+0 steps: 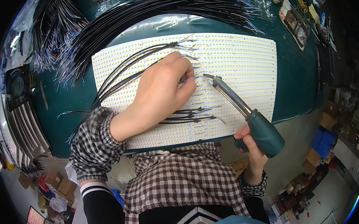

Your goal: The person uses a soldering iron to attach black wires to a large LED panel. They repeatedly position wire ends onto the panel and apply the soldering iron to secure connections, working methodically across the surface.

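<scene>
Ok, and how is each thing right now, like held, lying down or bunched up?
Left hand: curled over the board, grip partly hidden.
Right hand: closed around the soldering iron.
Soldering iron: held, tip toward the board.
Board: lying on the table.
Nearer wires: lying across the board.
Farther wires: bunched and curved.
Fan: cannot tell if spinning.

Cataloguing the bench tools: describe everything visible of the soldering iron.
The soldering iron has a thick, dark-green, plastic-looking handle, with a small red spot near the fingers, and a shiny metal barrel narrowing to a thin, dark tip. The right hand grips the handle from below. It slants up and left, tip above the white dotted board; whether the tip touches anything, or is hot, I can't tell.
</scene>
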Available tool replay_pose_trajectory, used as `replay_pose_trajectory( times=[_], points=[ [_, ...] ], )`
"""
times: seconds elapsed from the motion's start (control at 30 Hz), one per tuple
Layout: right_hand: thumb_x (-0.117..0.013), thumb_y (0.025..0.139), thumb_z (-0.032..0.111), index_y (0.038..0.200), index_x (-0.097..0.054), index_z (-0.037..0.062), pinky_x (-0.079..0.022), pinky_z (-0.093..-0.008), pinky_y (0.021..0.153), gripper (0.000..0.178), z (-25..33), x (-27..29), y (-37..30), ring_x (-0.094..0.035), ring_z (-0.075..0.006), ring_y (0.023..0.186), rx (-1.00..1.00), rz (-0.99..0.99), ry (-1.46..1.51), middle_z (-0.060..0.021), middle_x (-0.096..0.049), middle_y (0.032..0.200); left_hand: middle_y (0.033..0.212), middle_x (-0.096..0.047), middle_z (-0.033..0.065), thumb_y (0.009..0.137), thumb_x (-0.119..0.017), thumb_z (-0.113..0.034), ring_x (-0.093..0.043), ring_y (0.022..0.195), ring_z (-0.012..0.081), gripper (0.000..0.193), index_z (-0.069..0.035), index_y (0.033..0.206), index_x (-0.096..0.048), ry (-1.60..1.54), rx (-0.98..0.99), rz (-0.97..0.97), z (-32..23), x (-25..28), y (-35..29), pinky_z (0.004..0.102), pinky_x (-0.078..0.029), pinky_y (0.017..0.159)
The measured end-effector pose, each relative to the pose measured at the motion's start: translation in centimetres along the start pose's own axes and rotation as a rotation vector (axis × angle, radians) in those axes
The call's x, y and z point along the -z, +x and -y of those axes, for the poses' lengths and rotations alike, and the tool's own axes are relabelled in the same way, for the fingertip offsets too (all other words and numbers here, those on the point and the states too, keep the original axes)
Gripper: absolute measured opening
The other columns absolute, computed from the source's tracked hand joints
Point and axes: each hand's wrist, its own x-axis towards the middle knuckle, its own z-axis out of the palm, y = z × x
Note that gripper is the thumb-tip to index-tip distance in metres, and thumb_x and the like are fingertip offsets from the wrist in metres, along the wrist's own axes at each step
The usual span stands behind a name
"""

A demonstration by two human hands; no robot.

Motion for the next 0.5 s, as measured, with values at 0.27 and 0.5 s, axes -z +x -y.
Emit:
replay_pose_trajectory(
  times=[0.27, 0.5],
  points=[
    [-0.072, 0.082, -0.002, 0.108, -0.060, -0.0081, -0.057, -0.0339, 0.075, 0.029, -0.9, 0.8, -0.1, -0.069, -0.0211, 0.080, 0.029, 0.033, -0.005, -0.0145, -0.069, 0.088, 0.080, -0.061, 0.0136, 0.076, -0.066, -0.008, -0.062, 0.075, 0.0337, 0.008, -0.003, 0.079, -0.061, 0.042, -0.003, 0.013, 0.0, 0.0, 0.2, 0.0433, -0.049, 0.066],
    [-0.075, 0.078, -0.008, 0.114, -0.060, -0.0083, -0.059, -0.0323, 0.076, 0.039, -1.1, 0.9, -0.1, -0.070, -0.0187, 0.081, 0.040, 0.042, 0.027, -0.0131, -0.072, 0.089, 0.081, -0.060, 0.0140, 0.076, -0.065, -0.008, -0.061, 0.074, 0.0346, 0.008, -0.002, 0.079, -0.060, 0.047, -0.013, 0.013, -0.1, 0.1, 0.3, 0.0441, -0.049, 0.065]
  ],
)
